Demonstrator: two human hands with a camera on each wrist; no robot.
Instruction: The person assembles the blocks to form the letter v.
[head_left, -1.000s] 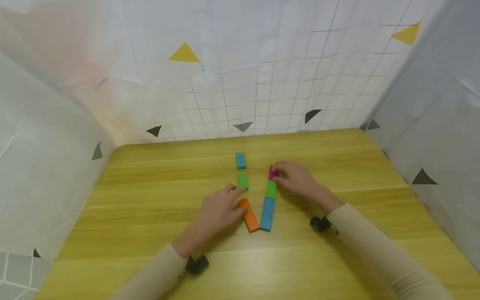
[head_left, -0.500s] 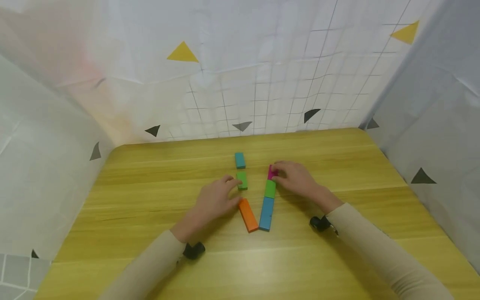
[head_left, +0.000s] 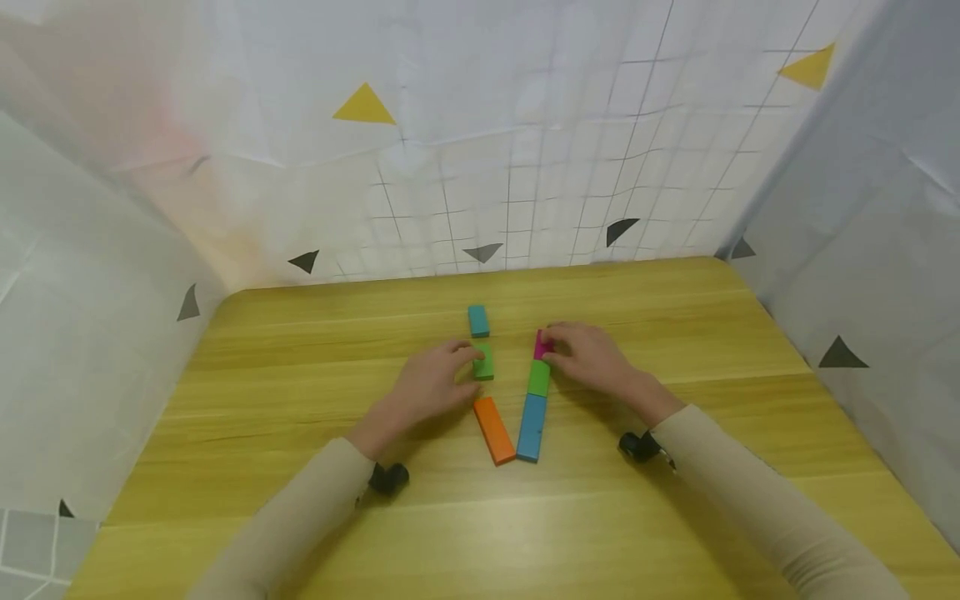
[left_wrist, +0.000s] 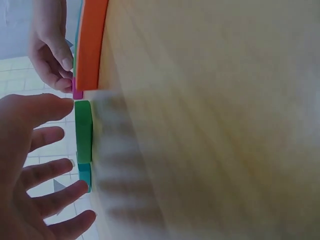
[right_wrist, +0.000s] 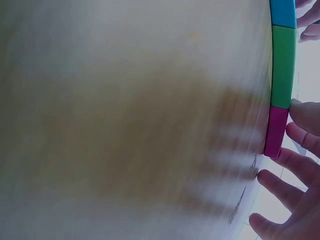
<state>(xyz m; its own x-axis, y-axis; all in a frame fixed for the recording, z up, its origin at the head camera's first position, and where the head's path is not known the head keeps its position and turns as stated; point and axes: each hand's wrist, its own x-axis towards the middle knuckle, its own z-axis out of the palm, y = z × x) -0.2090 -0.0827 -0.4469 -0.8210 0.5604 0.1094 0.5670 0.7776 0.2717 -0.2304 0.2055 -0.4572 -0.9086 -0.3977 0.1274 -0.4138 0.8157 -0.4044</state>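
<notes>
My left hand [head_left: 427, 385] hovers at a green block [head_left: 487, 367], its index finger over the block and its thumb near the block's close end. Spread fingers [left_wrist: 50, 172] show in the left wrist view, not wrapped round anything. On the other side, my right hand [head_left: 592, 358] holds a small magenta block [right_wrist: 276, 131] between thumb and index finger. That block ends a touching row with a second green block [head_left: 538, 379] and a longer blue block [head_left: 532, 429]. An orange block [head_left: 495, 432] slants so its near end meets the blue one, forming a V.
Beyond the left green block, a teal block [head_left: 478, 322] lies apart from it. All blocks lie on a wooden table [head_left: 225, 467]. White sheets with triangles and grid lines [head_left: 480, 200] stand behind it and along both sides. Each wrist wears a small black device [head_left: 388, 479].
My left hand has left the orange block and moved away from me to the left green block. The orange block is nearly where it was. My right hand stays at the magenta block.
</notes>
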